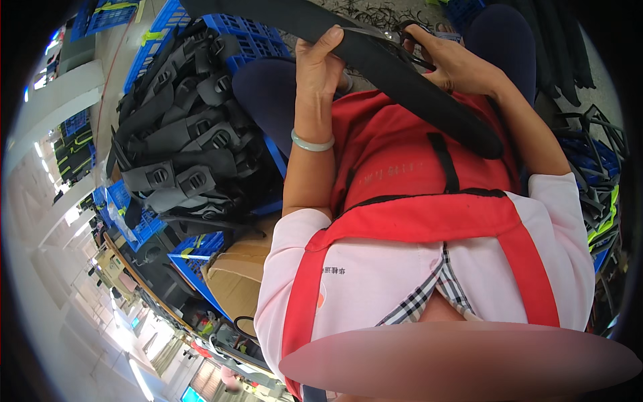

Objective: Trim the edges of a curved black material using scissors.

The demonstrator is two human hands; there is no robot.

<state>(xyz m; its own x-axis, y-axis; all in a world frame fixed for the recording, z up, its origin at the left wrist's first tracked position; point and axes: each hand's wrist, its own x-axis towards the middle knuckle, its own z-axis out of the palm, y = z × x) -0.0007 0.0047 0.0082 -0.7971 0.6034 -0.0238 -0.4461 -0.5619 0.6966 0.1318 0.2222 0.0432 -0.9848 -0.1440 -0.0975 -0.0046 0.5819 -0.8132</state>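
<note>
The left hand (321,61) pinches the long black padded strap (402,84) before the red cloth apron (385,157); the right hand (462,65) holds silver metal scissors (391,37). Strap slipping, the near left thumb may be cut.

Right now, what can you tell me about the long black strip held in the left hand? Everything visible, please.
The black strip looks matte and smooth, perhaps padded fabric or foam, with a rounded lower end. It slants from beyond the picture's top edge down to the right, that end over the red apron. The left grip holds it, thumb across its face. Metal scissors in the right grip sit at its upper edge; contact there is unclear.
</note>
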